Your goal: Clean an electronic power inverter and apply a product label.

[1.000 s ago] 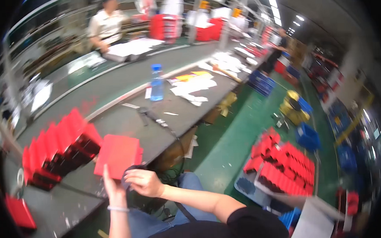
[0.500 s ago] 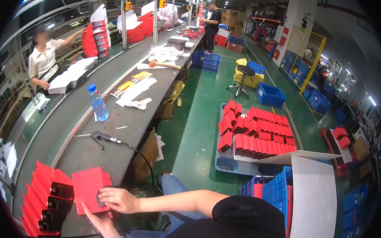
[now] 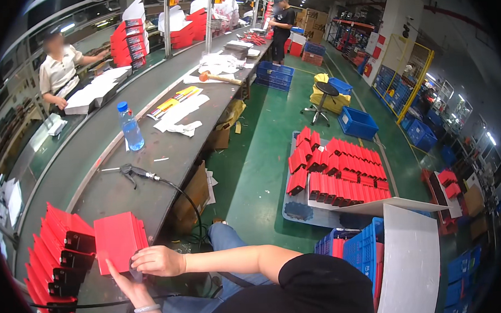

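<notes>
Hands: my right hand (image 3: 158, 260) lies fingers-curled over the near lower edge of a flat red box (image 3: 119, 241); my left hand (image 3: 128, 283) comes up from below with fingers stretched toward the same corner. Whether either one truly pinches the box, I cannot tell.
Red box: on the grey workbench (image 3: 127, 191), at its near end, just beside a row of red boxes (image 3: 57, 254) standing on edge to my left.
Risk, slip: the box sits close to the bench's front edge, so a loose hold could tip it off toward my lap and the green floor (image 3: 251, 173).
Risk, row: my left wrist passes near the standing row; a nudge could topple those boxes like cards.
Risk, hose: a black hose (image 3: 188, 202) runs from the air gun (image 3: 138, 173) over the edge near my knee and could snag my forearm.
Risk, cable: a thin black cable (image 3: 94, 304) crosses below my left wrist; catching it could drag things.
Room, near: tight on the left, open bench ahead past the air gun.
Room, middle: a water bottle (image 3: 130, 127) and loose papers (image 3: 180, 112) stand well apart from my hands.
Room, right: the floor aisle is open until the pallet of red boxes (image 3: 336, 172).
Far: a seated person (image 3: 59, 73) works across the conveyor belt (image 3: 86, 148); another person (image 3: 280, 27) stands at the line's end.
</notes>
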A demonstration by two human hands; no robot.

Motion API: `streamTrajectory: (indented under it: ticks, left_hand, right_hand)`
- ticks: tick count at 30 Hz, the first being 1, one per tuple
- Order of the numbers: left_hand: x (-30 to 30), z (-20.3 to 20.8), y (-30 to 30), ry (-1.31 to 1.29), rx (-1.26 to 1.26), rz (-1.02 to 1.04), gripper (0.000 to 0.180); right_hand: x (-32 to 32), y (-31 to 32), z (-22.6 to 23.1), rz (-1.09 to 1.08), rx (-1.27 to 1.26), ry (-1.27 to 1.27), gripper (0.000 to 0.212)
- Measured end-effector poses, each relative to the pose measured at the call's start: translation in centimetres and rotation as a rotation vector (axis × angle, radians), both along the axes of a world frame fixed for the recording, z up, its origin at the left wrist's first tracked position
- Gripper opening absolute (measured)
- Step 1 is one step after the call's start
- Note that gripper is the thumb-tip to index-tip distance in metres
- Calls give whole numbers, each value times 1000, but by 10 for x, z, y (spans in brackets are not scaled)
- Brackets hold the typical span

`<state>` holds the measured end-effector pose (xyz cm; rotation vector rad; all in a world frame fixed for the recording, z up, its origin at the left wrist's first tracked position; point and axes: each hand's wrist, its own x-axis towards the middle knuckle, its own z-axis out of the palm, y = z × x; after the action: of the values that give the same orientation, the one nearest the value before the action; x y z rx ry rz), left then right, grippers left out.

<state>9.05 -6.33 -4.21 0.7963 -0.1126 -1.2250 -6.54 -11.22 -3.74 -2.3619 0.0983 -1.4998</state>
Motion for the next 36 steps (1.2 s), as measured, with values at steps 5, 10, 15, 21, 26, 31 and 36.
streamTrajectory:
  ticks: [5,10,15,21,26,31,36]
  left_hand:
    - [-4,5,1,27,16,45,63]
    - [-4,3,0,-2,3,72,62]
    - [-3,8,4,1,47,44,60]
    - [-4,2,-1,-70,29,39,56]
    - [0,2,5,-88,41,94,56]
    - [-8,5,4,-30,-26,98,49]
    - [-25,17,-1,53,-35,111,47]
  right_hand:
    - [-2,-28,4,-162,-56,20,14]
    - [5,-19,0,-154,86,-36,15]
    - [3,9,-4,-93,119,-25,16]
    - [-3,23,1,-85,127,-42,13]
    - [4,20,-2,-19,151,-40,12]
    - [10,25,-5,-68,313,-27,9]
    - [2,26,-1,-112,377,-32,7]
